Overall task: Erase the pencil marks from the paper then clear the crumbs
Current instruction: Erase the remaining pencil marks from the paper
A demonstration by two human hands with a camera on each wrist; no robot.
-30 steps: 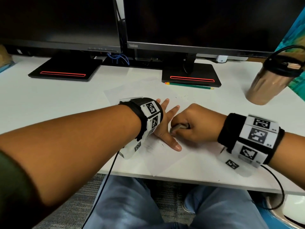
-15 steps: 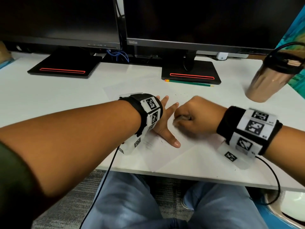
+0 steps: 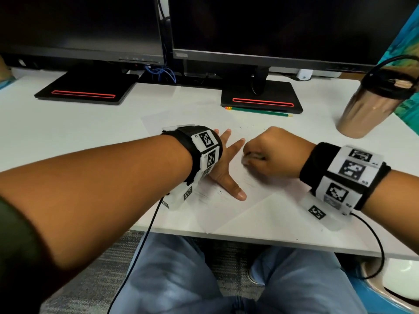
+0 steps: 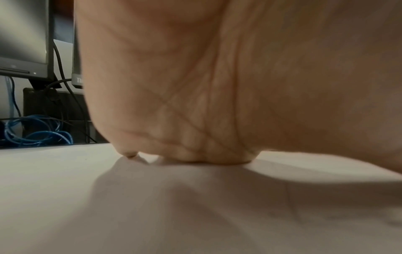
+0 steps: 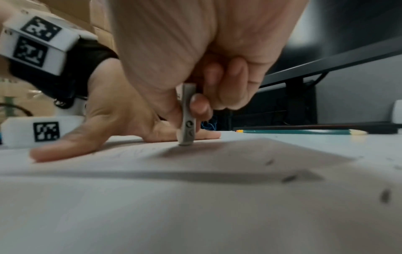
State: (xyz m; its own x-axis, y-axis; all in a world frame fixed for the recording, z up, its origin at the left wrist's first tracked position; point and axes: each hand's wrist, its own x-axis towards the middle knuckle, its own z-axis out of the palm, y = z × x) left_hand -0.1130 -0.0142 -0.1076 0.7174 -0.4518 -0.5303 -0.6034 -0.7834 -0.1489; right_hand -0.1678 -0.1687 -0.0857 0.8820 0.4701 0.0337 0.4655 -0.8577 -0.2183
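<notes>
A: Rubbing is the step in hand, so keep your right hand (image 3: 275, 152) as it is: thumb and fingers (image 5: 199, 104) pinched round the white eraser (image 5: 186, 118), which stands nearly upright with its lower end on the paper (image 3: 235, 214).

B: And my left hand (image 3: 223, 164)?

A: It lies flat, fingers spread and straight, holding nothing, just pressing the sheet to the white desk (image 3: 68, 132) right beside the eraser. Judging by that, it is your anchor. Keep the weight on it, or the sheet may buckle under the strokes.

B: Where are the marks I am after?

A: Faint pencil marks (image 5: 132, 151) show on the paper between your left thumb and the eraser. They are blurred in the wrist view, so I cannot say how much is left. Use short strokes running away from the pinning hand, with light pressure, since the sheet looks thin and may crease.

B: The crumbs?

A: Dark crumbs (image 5: 288, 178) lie on the paper and the desk to your right. Leave them until the marks are gone, then sweep them off clear of the green pencil (image 3: 258, 111) by the monitor stand (image 3: 260, 96) and the metal tumbler (image 3: 367, 109)
</notes>
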